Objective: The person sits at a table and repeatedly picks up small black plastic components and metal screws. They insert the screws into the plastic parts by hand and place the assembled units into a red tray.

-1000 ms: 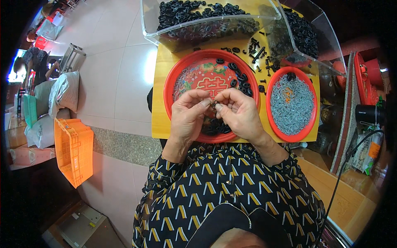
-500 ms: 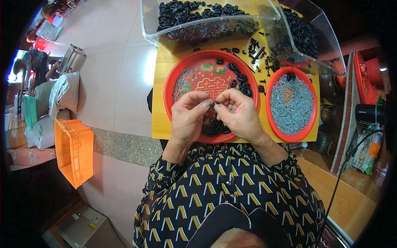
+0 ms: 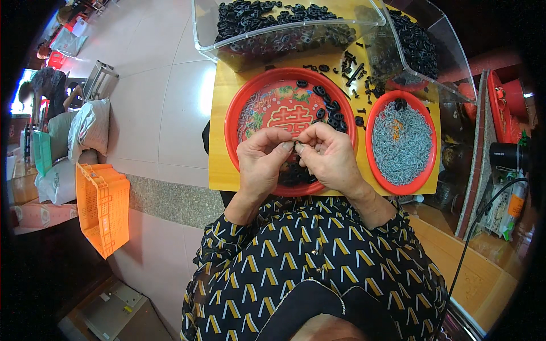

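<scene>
left hand (image 3: pixel 260 163), right hand (image 3: pixel 333 159), both grips pinched on a small black piece (image 3: pixel 296 144), over the round red tray (image 3: pixel 232 113) near the surface (image 3: pixel 219 175)'s front edge, silver screws (image 3: pixel 401 156) toward its right edge

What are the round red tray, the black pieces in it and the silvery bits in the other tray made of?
Round red tray: probably plastic, maybe enamelled metal; its rim looks smooth and shiny.
Black pieces: likely moulded plastic, with repeating shapes and soft highlights.
Silvery bits: probably metal, judging by their grey glints, but too small for certainty.
</scene>
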Tool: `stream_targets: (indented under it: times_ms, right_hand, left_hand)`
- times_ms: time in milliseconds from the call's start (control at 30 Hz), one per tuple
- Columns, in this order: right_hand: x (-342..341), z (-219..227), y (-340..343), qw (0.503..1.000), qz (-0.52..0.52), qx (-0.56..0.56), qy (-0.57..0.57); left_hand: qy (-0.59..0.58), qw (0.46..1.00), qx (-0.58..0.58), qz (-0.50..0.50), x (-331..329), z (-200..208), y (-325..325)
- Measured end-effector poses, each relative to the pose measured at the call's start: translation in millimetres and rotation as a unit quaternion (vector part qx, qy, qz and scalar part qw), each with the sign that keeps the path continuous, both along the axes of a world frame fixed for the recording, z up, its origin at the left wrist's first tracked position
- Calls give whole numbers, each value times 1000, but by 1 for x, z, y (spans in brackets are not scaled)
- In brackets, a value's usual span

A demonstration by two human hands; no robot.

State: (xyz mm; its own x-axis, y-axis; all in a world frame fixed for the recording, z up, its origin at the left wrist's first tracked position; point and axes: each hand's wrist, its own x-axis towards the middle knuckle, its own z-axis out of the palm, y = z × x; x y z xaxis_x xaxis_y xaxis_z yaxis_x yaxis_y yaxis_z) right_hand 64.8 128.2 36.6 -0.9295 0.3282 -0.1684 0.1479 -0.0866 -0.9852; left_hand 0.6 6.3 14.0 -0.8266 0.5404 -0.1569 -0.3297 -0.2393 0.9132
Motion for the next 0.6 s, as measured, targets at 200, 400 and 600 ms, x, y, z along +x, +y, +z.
stream_targets:
  times_ms: [200, 400, 600]
  right_hand:
    - [-3, 10, 4, 1000, 10, -24, -18]
    - [-3, 6, 23, 998, -33, -53, -7]
    - [5, 0, 31, 999, -19, -33, -32]
  left_hand:
    - [44, 998, -24, -37, -6, 8, 3]
    - [122, 986, -114, -15, -23, 4, -11]
    - [526, 770, -359, -41, -19, 5, -23]
